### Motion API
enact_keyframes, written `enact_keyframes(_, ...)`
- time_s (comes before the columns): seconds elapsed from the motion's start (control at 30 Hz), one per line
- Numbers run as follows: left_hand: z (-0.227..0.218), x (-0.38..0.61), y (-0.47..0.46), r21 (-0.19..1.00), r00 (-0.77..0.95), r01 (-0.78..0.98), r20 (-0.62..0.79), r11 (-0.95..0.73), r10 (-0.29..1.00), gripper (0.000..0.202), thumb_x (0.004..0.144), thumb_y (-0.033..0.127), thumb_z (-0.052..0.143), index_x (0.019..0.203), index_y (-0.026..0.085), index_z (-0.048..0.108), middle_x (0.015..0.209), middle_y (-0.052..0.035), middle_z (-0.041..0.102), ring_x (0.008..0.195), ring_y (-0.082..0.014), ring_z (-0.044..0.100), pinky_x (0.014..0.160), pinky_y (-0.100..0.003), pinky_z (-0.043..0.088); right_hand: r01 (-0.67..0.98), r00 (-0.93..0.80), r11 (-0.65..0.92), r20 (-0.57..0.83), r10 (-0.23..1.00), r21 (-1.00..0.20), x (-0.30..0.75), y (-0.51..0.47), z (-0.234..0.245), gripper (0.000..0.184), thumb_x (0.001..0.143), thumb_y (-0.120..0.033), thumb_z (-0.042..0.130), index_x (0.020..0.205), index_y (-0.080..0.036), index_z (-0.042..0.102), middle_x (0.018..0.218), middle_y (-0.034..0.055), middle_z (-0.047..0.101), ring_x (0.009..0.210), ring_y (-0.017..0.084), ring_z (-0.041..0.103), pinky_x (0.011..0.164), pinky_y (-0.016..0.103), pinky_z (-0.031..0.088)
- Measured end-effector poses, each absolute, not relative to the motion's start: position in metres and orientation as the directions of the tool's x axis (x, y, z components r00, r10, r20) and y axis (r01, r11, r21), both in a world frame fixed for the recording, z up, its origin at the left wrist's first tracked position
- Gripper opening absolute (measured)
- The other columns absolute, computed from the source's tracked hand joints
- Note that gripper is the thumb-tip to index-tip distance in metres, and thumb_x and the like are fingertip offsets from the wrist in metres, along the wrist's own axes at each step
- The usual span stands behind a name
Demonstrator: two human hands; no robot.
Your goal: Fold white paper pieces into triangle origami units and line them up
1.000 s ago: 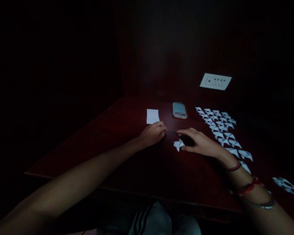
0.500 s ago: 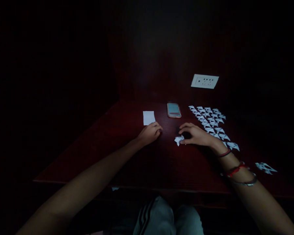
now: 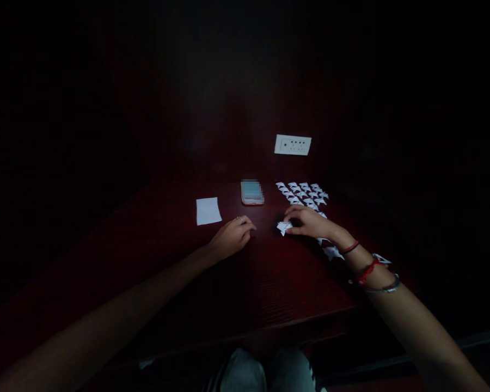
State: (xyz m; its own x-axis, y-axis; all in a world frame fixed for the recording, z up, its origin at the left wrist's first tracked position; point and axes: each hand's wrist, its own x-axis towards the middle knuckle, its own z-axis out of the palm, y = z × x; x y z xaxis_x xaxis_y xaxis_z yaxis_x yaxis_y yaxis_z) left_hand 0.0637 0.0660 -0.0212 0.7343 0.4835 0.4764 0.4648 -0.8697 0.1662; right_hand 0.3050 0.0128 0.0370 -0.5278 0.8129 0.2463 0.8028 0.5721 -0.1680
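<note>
My right hand (image 3: 308, 222) holds a small folded white paper figure (image 3: 284, 227) between thumb and fingers, just above or on the dark red table. My left hand (image 3: 233, 237) rests to the left of it, its fingers curled together, and I see nothing in them. Beyond the left hand lies a flat, square sheet of white paper (image 3: 208, 211). Past my right hand, several similar folded paper figures (image 3: 304, 190) stand in slanting rows. My right hand and wrist hide some of those figures.
A phone (image 3: 252, 192) lies between the sheet and the rows, its screen blurred out. On the wall behind is a white socket plate (image 3: 293, 145). Another white paper piece (image 3: 381, 259) shows beside my right forearm. My knees (image 3: 245, 373) are below the table's front edge.
The view has turned to the right, so things appear further left. My right hand has carried the paper figure rightward, closer to the rows. My left hand now sits apart from the square sheet.
</note>
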Motion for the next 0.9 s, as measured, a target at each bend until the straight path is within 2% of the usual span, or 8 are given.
enact_keyframes(0.17,-0.016,0.135,0.078,0.251,0.669,0.359,0.602,-0.899,0.436,0.026,0.079,0.011,0.034,0.098,0.017,0.051,0.096,-0.0029,0.047,0.091,-0.0132,0.046,0.085,-0.026,0.036,0.910,-0.380,0.406,0.225,0.897,-0.080,0.390,0.002,0.050,0.029,0.068,-0.032,0.057,0.091,-0.015,0.059,0.092,0.0071,0.054,0.086,0.017,0.050,0.078,0.029,0.039)
enact_keyframes(0.33,-0.032,0.201,0.086,0.326,0.598,0.320,0.659,-0.889,0.457,0.027,0.078,0.011,0.036,0.099,0.016,0.051,0.094,-0.0041,0.048,0.087,-0.0140,0.048,0.082,-0.027,0.038,0.962,-0.265,0.271,0.164,0.950,-0.018,0.454,-0.002,0.048,0.030,0.066,-0.033,0.057,0.090,-0.016,0.061,0.090,0.0075,0.056,0.083,0.018,0.051,0.074,0.030,0.041)
enact_keyframes(0.5,-0.040,0.240,0.100,0.367,0.537,0.317,0.691,-0.875,0.484,0.029,0.077,0.011,0.037,0.102,0.017,0.051,0.097,-0.0048,0.046,0.089,-0.0154,0.047,0.083,-0.029,0.037,0.974,-0.225,0.226,0.150,0.963,0.008,0.479,0.006,0.040,0.028,0.067,-0.030,0.057,0.093,-0.018,0.060,0.091,0.0058,0.056,0.085,0.018,0.051,0.077,0.030,0.040)
enact_keyframes(0.7,-0.041,0.252,0.126,0.445,0.418,0.374,0.702,-0.814,0.576,0.029,0.080,0.013,0.034,0.106,0.014,0.046,0.099,-0.0079,0.043,0.094,-0.0178,0.044,0.086,-0.032,0.033,0.984,-0.177,0.175,0.113,0.978,0.028,0.493,0.043,0.021,0.030,0.068,-0.028,0.056,0.096,-0.018,0.060,0.092,0.0057,0.057,0.084,0.017,0.052,0.077,0.029,0.039)
enact_keyframes(0.9,-0.047,0.252,0.130,0.430,0.428,0.410,0.688,-0.804,0.586,0.030,0.081,0.022,0.038,0.109,0.016,0.044,0.101,-0.0076,0.042,0.094,-0.0191,0.043,0.085,-0.033,0.033,0.991,-0.136,0.134,0.106,0.985,0.023,0.498,0.084,0.005,0.031,0.066,-0.031,0.056,0.093,-0.017,0.061,0.089,0.0062,0.059,0.080,0.017,0.053,0.071,0.025,0.040)
